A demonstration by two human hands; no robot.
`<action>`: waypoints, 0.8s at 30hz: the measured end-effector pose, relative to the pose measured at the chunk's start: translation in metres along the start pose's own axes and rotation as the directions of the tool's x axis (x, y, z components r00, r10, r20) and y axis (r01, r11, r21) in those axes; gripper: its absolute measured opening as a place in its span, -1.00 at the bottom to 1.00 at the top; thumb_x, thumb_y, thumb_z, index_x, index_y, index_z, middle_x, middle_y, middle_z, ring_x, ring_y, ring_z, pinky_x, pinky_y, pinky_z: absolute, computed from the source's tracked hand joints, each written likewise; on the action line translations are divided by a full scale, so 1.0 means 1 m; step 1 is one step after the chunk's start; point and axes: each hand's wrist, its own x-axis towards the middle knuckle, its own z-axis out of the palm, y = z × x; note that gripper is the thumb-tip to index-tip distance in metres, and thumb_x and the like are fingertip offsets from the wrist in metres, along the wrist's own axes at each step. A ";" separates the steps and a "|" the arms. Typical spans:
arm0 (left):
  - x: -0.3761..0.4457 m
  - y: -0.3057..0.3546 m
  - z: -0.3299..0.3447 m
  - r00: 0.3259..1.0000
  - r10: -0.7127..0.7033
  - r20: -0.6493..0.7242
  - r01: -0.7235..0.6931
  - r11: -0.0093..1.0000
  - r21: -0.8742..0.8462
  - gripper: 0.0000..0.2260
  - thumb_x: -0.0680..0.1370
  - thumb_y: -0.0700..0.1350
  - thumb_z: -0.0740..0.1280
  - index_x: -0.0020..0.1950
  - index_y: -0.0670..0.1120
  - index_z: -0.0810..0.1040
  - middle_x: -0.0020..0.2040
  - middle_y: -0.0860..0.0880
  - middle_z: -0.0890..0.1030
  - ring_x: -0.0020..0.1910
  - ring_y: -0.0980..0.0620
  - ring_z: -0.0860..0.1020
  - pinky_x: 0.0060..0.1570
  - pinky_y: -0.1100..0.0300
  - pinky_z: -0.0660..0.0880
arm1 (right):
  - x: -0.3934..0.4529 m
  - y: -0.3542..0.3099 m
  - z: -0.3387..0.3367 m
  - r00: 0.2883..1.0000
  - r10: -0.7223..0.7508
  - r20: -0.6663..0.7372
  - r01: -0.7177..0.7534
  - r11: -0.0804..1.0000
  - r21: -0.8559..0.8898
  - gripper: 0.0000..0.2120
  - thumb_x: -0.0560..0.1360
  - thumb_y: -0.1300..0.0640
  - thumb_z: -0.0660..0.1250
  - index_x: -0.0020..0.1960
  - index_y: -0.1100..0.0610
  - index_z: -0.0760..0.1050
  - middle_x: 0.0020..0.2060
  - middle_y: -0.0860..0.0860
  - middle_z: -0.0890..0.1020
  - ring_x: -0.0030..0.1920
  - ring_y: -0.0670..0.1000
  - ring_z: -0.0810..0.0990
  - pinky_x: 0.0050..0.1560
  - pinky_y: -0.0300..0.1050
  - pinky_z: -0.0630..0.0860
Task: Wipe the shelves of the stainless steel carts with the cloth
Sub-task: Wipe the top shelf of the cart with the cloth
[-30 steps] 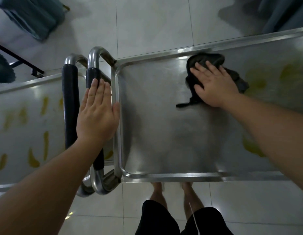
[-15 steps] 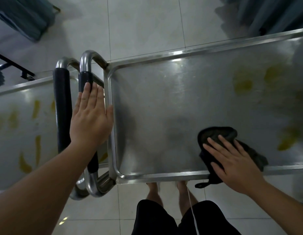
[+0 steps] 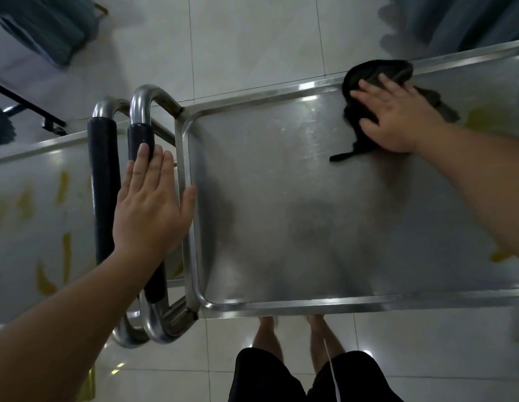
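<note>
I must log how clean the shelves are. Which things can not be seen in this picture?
- Right cart shelf: cut off by the right frame edge.
- Cloth: mostly under the right hand.
- Left cart shelf: blurred; cut off by the left edge.
- Lower shelves: hidden below.

Pale tiled floor, grey-blue curtain, black shorts

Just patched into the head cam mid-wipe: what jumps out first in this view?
The right hand presses flat on a dark cloth at the far rim of the steel cart shelf, whose left part looks wiped clean. The left hand rests open on the black-padded handle at the shelf's left end. Yellow smears cover the neighbouring cart's shelf on the left, and a few show at the right edge of the shelf being wiped.
</note>
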 end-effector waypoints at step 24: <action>0.000 0.000 -0.003 1.000 0.019 0.009 -0.018 0.993 -0.120 -0.35 0.74 0.21 -0.18 0.74 -0.13 -0.02 0.75 -0.06 -0.08 0.70 0.08 -0.27 0.66 0.04 -0.27 | -0.251 -0.167 0.164 0.885 0.444 -0.139 -0.430 0.895 0.119 -0.35 0.68 -0.17 -0.02 0.72 0.02 0.06 0.69 0.00 0.14 0.68 0.16 0.08 0.54 0.28 0.15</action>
